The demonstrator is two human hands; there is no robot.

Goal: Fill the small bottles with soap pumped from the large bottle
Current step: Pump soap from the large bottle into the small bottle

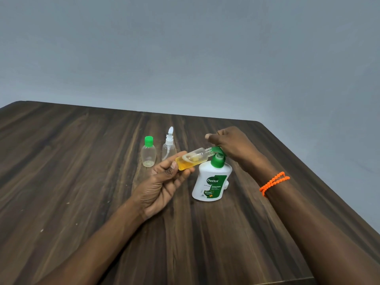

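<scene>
A clear small bottle, uncapped and tilted nearly on its side, holds amber soap pooled in its lower end, its open neck set against the green pump spout of a white Dettol bottle standing upright on a dark wood-grain table. The person's left hand grips the small bottle between thumb and curled fingers. The right hand, an orange beaded band on its wrist, rests on the pump head with relaxed fingers, holding nothing. Behind stand a green-capped bottle and a spray bottle.
</scene>
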